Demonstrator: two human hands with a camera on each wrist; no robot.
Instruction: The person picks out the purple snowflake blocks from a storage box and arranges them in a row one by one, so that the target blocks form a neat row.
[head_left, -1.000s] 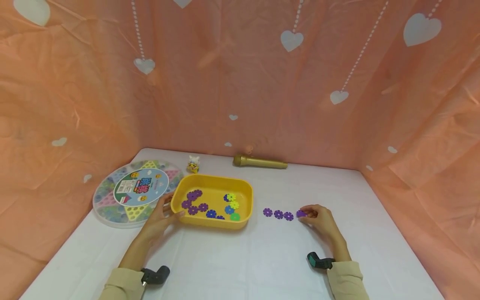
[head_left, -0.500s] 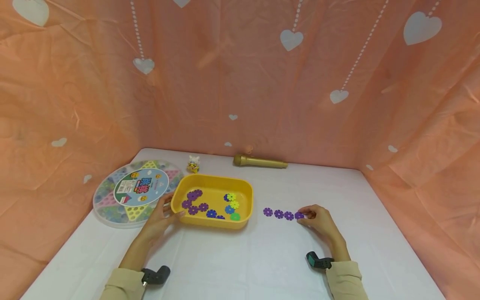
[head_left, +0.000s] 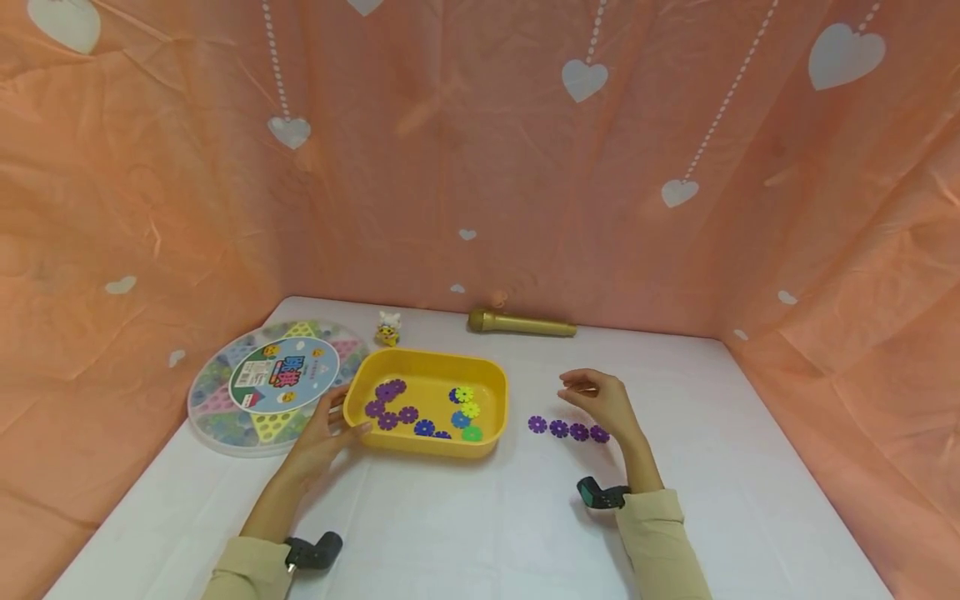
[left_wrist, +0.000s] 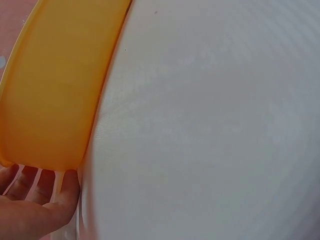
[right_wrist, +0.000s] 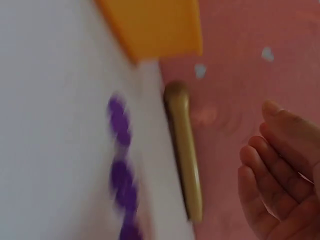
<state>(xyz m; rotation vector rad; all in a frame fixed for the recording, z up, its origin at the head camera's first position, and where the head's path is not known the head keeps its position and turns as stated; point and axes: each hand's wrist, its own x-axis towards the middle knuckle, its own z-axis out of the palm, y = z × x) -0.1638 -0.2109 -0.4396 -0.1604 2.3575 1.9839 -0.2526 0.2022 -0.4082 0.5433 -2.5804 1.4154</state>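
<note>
At the left end of a yellow plastic tub (head_left: pixel 427 447), my left hand (head_left: pixel 322 433) holds its corner, thumb at the front and fingers along the end wall. In the left wrist view the fingertips meet that wall (left_wrist: pixel 60 100). Purple, blue, yellow and green snowflake discs (head_left: pixel 387 421) lie inside. To the tub's right, several purple snowflake discs (head_left: pixel 579 432) form a row on the white table. Above and behind this row is my right hand (head_left: pixel 603 404), with loosely bent fingers and nothing in them. The right wrist view shows its bare fingers (right_wrist: pixel 277 170).
A round Chinese checkers set (head_left: pixel 262 375) in a clear case lies left of the tub. Behind the tub stand a small white-and-yellow figurine (head_left: pixel 387 329) and a gold microphone (head_left: pixel 525 323), which lies on its side. An orange heart-patterned cloth (head_left: pixel 480 167) surrounds the table (head_left: pixel 465 525).
My right hand brought a purple disc leftward to the end of the row and let it go. It then rose away, back and to the left. My left hand stayed on the tub.
</note>
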